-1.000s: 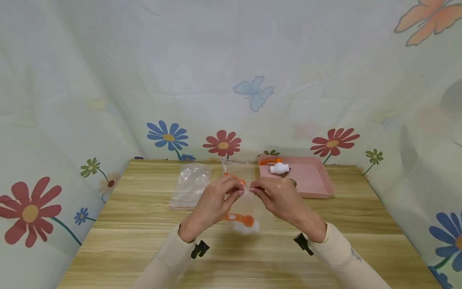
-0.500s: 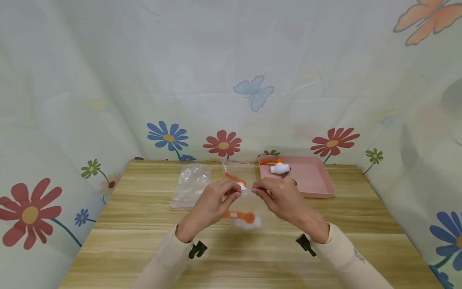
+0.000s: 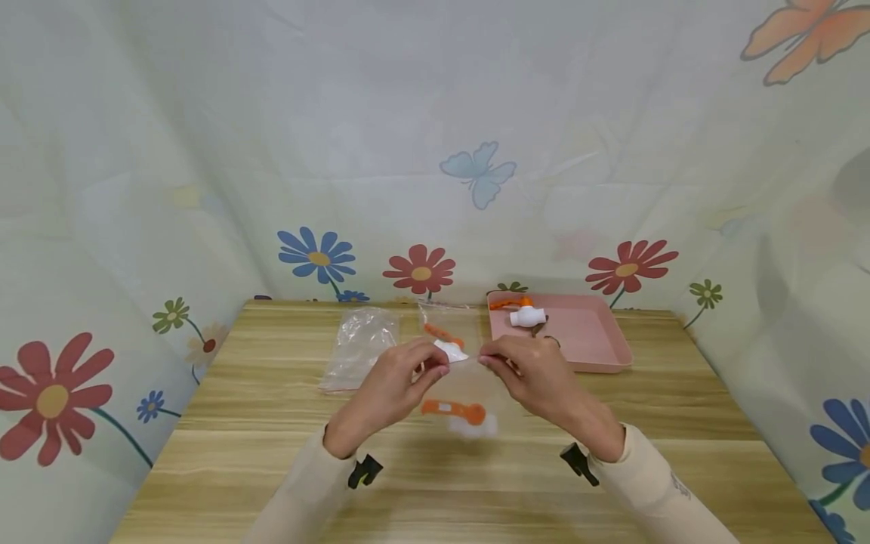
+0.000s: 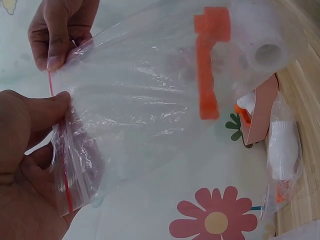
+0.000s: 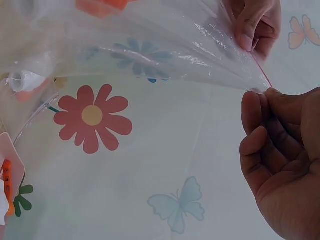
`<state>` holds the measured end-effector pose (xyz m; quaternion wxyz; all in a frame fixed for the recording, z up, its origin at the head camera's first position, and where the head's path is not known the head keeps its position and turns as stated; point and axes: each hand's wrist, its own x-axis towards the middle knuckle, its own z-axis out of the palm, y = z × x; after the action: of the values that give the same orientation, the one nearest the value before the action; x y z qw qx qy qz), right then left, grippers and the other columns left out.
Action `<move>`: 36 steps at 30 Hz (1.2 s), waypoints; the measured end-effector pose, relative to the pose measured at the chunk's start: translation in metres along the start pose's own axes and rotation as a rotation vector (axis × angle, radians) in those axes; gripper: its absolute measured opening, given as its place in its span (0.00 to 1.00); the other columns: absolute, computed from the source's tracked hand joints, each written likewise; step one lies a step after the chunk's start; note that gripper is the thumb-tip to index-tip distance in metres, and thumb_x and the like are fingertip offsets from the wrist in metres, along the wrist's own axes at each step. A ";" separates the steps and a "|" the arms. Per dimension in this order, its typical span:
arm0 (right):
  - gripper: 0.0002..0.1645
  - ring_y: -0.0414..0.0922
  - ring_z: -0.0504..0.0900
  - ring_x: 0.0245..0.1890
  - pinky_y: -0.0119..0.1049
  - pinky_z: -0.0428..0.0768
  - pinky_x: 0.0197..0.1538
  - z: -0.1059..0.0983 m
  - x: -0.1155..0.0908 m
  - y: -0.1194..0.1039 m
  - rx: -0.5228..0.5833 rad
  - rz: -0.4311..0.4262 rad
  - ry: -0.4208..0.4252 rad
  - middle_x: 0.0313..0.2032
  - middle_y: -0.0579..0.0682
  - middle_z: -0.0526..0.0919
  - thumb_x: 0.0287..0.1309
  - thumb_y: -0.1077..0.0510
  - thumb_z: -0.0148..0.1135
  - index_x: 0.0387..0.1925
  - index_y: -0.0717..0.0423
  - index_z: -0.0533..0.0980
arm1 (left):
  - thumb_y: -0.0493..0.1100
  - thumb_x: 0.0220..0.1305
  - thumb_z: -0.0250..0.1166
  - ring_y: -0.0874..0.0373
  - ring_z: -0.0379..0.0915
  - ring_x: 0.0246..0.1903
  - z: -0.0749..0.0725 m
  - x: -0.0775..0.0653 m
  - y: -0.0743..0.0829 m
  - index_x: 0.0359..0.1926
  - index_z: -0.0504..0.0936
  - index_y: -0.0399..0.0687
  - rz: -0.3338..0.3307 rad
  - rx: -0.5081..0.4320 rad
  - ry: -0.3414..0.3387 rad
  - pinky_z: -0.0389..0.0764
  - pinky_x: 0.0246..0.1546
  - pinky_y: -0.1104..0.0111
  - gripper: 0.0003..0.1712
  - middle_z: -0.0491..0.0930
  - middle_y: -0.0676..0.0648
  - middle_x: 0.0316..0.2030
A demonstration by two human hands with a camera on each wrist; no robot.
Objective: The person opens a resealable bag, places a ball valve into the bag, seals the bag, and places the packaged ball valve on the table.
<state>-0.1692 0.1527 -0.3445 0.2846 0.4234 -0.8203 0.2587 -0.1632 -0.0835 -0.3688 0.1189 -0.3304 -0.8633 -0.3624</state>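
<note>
Between both raised hands hangs a clear zip-lock bag (image 4: 135, 95) with a red line along its mouth. My left hand (image 3: 394, 381) pinches the mouth edge on the left, thumb against fingers. On the other side, my right hand (image 3: 540, 378) pinches the same edge between thumb and index finger; its other fingers curl loosely in the right wrist view. At the bag's lower end lies a white plastic ball valve (image 4: 267, 47) with an orange handle (image 3: 454, 410). Whether the zip is sealed along its whole length cannot be told.
Behind the hands, another bag (image 3: 445, 313) holds a white valve (image 3: 450, 350) with an orange handle. Flat clear bags (image 3: 360, 347) lie left of it. At the back right, a pink tray (image 3: 591, 336) holds a white and orange valve (image 3: 528, 316).
My hands have drawn slightly apart along the bag's mouth, the left hand shifting left and a little nearer, the right hand shifting right. The hanging valve has swung slightly right.
</note>
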 end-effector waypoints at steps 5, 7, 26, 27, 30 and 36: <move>0.04 0.31 0.73 0.21 0.22 0.73 0.26 -0.001 -0.002 -0.002 0.013 0.030 -0.012 0.25 0.44 0.84 0.58 0.59 0.68 0.32 0.56 0.82 | 0.42 0.65 0.65 0.63 0.70 0.32 0.000 0.000 0.001 0.41 0.82 0.47 0.002 0.011 -0.004 0.77 0.35 0.74 0.05 0.79 0.54 0.34; 0.05 0.31 0.73 0.21 0.22 0.73 0.26 -0.001 -0.003 -0.002 0.015 0.037 -0.006 0.26 0.44 0.84 0.52 0.64 0.71 0.32 0.57 0.82 | 0.43 0.65 0.65 0.64 0.70 0.32 0.000 0.000 0.002 0.41 0.82 0.48 -0.003 0.011 -0.009 0.77 0.34 0.75 0.06 0.79 0.55 0.34; 0.06 0.32 0.76 0.22 0.21 0.75 0.28 -0.004 -0.010 -0.003 0.049 0.070 0.001 0.28 0.46 0.86 0.51 0.65 0.71 0.33 0.58 0.83 | 0.41 0.64 0.66 0.64 0.71 0.30 -0.003 -0.007 -0.004 0.40 0.83 0.47 0.001 -0.003 -0.025 0.77 0.33 0.76 0.05 0.81 0.54 0.33; 0.06 0.32 0.76 0.23 0.22 0.76 0.28 -0.004 -0.010 -0.003 0.049 0.070 0.002 0.28 0.46 0.86 0.51 0.64 0.71 0.33 0.58 0.83 | 0.41 0.64 0.66 0.65 0.71 0.31 -0.003 -0.008 -0.004 0.40 0.83 0.47 -0.010 -0.002 -0.031 0.78 0.33 0.75 0.05 0.81 0.55 0.33; 0.04 0.32 0.76 0.23 0.21 0.76 0.28 -0.005 -0.011 -0.002 0.047 0.069 0.010 0.28 0.46 0.86 0.54 0.62 0.70 0.33 0.58 0.83 | 0.42 0.64 0.66 0.65 0.71 0.32 -0.004 -0.010 -0.006 0.40 0.82 0.49 -0.032 0.004 -0.051 0.78 0.34 0.75 0.05 0.80 0.56 0.33; 0.24 0.31 0.74 0.22 0.21 0.73 0.27 -0.005 -0.012 0.001 0.044 0.051 0.029 0.26 0.45 0.85 0.67 0.44 0.51 0.32 0.57 0.83 | 0.40 0.64 0.66 0.65 0.71 0.31 -0.003 -0.012 -0.012 0.38 0.81 0.47 -0.002 -0.006 -0.037 0.78 0.34 0.75 0.03 0.79 0.55 0.31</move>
<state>-0.1628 0.1630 -0.3495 0.2802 0.4047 -0.8208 0.2899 -0.1622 -0.0979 -0.3782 0.1017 -0.3367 -0.8645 -0.3592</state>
